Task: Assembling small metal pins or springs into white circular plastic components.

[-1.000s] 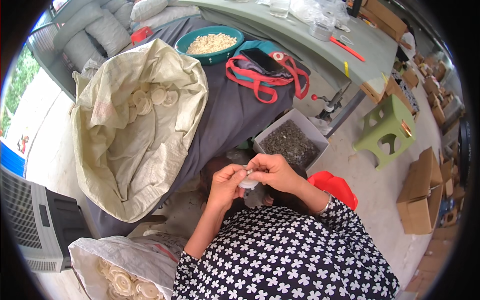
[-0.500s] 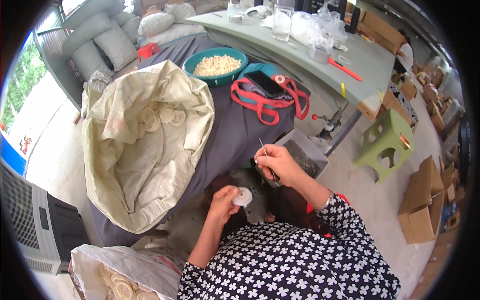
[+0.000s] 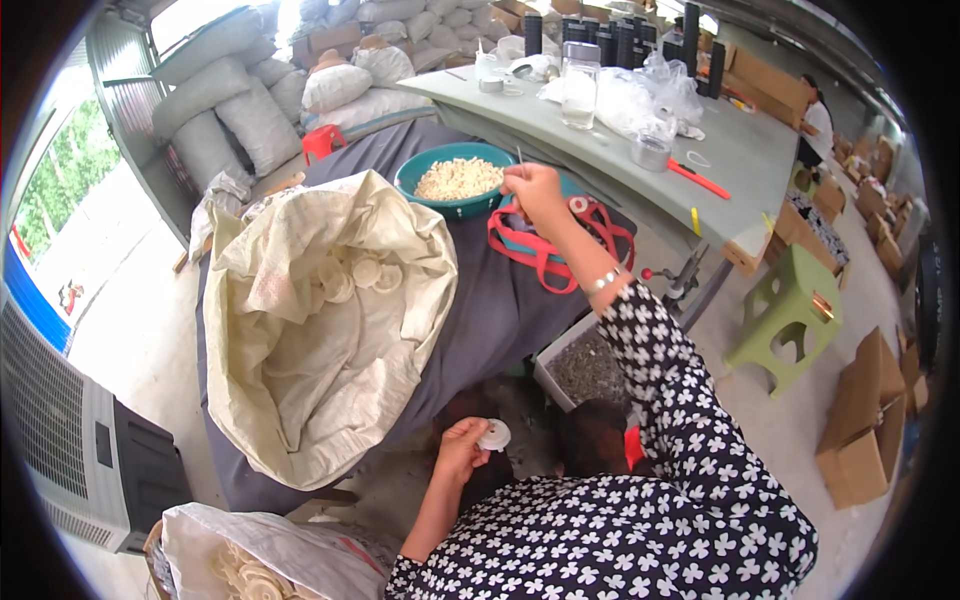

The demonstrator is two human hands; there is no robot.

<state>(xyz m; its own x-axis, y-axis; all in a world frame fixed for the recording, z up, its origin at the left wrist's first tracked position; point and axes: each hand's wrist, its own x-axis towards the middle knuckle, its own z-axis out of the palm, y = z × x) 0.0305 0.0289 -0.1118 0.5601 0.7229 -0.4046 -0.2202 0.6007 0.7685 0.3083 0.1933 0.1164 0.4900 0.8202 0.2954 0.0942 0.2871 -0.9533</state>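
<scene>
Disc, white and round, juts from the right side of the left grip, its broad face turned upward; being circular, it shows no long axis across that face. Thumb and fingers there pinch the left edge, leaving most of the face uncovered. Well beyond the left grip and to its right, the right grip reaches out, fingers drawn together around a thin rod that stands out past them, its long axis running away from the person. Whether the fingertips pinch anything more cannot be told. They overlap the right rim of a teal basin in view, though contact is unclear. Small pale pieces lie in the basin, just left of the right grip, on a cloth-covered surface. A red and teal bag lies below the right wrist. Beyond the left grip and to its left, a cream sack gapes open, pale discs inside. Between the two grips, toward the right, sits a light-walled box of dark bits.
</scene>
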